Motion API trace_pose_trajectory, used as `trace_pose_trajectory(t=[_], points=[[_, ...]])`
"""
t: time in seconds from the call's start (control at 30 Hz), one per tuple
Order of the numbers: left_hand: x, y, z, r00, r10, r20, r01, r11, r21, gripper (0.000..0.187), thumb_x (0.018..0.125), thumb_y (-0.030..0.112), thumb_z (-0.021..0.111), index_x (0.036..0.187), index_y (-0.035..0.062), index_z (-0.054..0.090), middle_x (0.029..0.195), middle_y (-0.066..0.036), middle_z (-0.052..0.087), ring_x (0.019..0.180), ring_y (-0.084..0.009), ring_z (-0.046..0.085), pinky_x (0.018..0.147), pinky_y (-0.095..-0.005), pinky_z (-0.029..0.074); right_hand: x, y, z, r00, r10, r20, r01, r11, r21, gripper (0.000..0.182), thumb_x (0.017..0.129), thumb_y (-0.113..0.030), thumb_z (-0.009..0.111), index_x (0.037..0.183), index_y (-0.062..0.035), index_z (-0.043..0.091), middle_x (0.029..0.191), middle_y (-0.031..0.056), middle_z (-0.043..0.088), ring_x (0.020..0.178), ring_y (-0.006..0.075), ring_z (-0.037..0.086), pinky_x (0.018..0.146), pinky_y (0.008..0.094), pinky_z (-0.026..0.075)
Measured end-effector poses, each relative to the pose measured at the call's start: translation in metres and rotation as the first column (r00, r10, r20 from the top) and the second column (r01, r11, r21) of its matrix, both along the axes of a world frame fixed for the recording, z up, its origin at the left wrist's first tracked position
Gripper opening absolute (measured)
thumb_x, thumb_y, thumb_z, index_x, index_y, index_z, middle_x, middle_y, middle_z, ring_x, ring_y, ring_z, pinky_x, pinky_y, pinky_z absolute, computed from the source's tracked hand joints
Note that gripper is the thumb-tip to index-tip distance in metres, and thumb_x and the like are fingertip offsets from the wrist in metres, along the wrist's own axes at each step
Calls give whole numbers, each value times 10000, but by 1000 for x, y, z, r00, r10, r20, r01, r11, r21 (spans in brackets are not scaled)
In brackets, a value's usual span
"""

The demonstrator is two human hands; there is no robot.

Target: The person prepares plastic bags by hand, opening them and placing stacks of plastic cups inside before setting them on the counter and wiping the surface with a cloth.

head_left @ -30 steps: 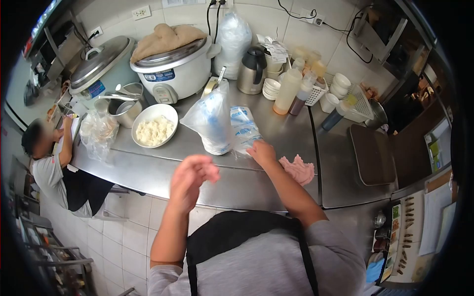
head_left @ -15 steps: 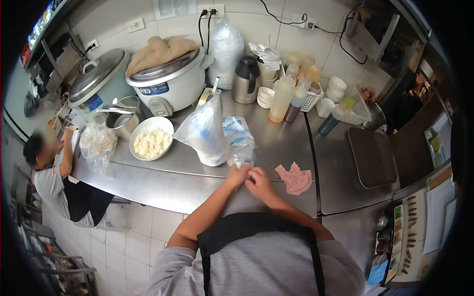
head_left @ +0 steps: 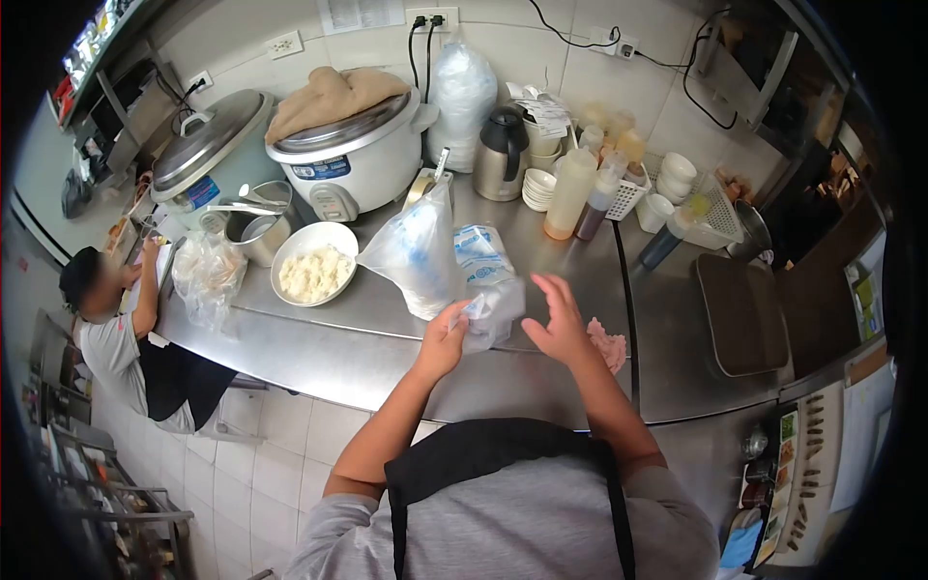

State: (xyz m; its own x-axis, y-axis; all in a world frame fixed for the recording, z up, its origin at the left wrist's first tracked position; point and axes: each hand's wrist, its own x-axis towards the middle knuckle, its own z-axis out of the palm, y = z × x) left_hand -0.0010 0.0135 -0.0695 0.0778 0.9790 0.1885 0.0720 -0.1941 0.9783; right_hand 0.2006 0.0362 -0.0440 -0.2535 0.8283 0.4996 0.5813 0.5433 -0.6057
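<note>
On the steel counter, my left hand (head_left: pixel 444 340) pinches the near edge of a clear plastic bag (head_left: pixel 493 311) with blue print. To the right of that bag, my right hand (head_left: pixel 561 322) is raised with its fingers spread, holding nothing. A fuller translucent bag (head_left: pixel 414 253) with blue print stands upright just left of the held one. Partly behind my right hand lies a crumpled pink cloth (head_left: pixel 610 346). Farther left is a white bowl (head_left: pixel 314 264) of pale, lumpy food.
Two rice cookers (head_left: pixel 348 145), a steel thermos (head_left: pixel 502 155), squeeze bottles (head_left: pixel 570 193) and white cups line the back. A brown tray (head_left: pixel 742 314) lies at the right. At the far left, a person (head_left: pixel 135 338) in a dark cap leans over papers.
My hands have separated. The right one has moved up and right and opened, and the near end of the bag has spread out. The view has shifted slightly.
</note>
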Motion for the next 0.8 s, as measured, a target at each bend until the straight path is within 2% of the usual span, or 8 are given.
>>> trace_pose_trajectory(t=[0.13,0.23,0.33,0.37,0.43,0.63,0.7,0.8], points=[[-8,-7,25,989,-60,-132,64,998,22,246,769,36,438,1001,38,518,853,-94,560,798,-176,524,736,-260,393,-35,-14,75,934,239,267,-272,958,94,590,595,-174,649,1137,-76,437,1142,148,422,1060,307,394,886,385,311],[-18,-17,45,950,-24,-311,46,997,62,201,792,95,460,969,29,530,755,-62,558,691,-148,510,651,-257,408,-40,-11,79,906,343,249,-338,939,-64,576,618,-200,640,1141,-76,433,1076,132,475,1019,259,442,826,349,355],[-28,-24,55,885,27,-465,25,994,106,175,804,142,487,912,19,551,661,-39,548,599,-123,493,574,-255,414,-41,-2,52,920,324,-222,-385,857,-343,415,662,-206,633,1028,-51,516,885,101,554,818,169,526,673,280,405],[-32,-26,58,857,45,-514,22,992,124,171,801,150,497,888,17,559,635,-37,545,575,-118,490,553,-257,414,-41,-1,51,926,335,-174,-377,838,-394,349,681,-191,628,980,-39,532,831,80,555,763,134,512,639,257,400],[-37,-27,62,910,36,-413,-38,999,3,165,803,165,507,821,11,565,599,-25,524,542,-96,472,517,-248,402,-43,0,47,932,355,-79,-346,800,-490,226,719,-161,616,884,-16,566,724,40,557,652,64,483,571,211,389],[-63,-13,57,964,227,-139,-246,959,-140,217,797,193,529,747,-16,561,560,-22,510,507,-76,464,481,-234,381,-51,-10,32,958,256,-134,-278,696,-662,191,766,-166,565,658,-9,552,574,-35,480,533,32,404,476,197,331],[-69,-11,53,947,288,-146,-304,946,-108,209,791,188,538,748,-16,558,563,-32,516,514,-83,466,479,-240,378,-53,-10,8,927,229,-298,-366,725,-583,186,779,-156,544,659,-15,528,580,-48,461,533,30,389,469,197,321],[-62,-19,65,678,673,-296,-466,705,534,211,750,182,574,804,-19,541,686,-113,545,577,-185,509,524,-308,398,-58,-14,-11,877,121,-466,-369,791,-488,157,784,-125,530,664,-30,491,589,-58,429,539,29,360,463,201,313]])
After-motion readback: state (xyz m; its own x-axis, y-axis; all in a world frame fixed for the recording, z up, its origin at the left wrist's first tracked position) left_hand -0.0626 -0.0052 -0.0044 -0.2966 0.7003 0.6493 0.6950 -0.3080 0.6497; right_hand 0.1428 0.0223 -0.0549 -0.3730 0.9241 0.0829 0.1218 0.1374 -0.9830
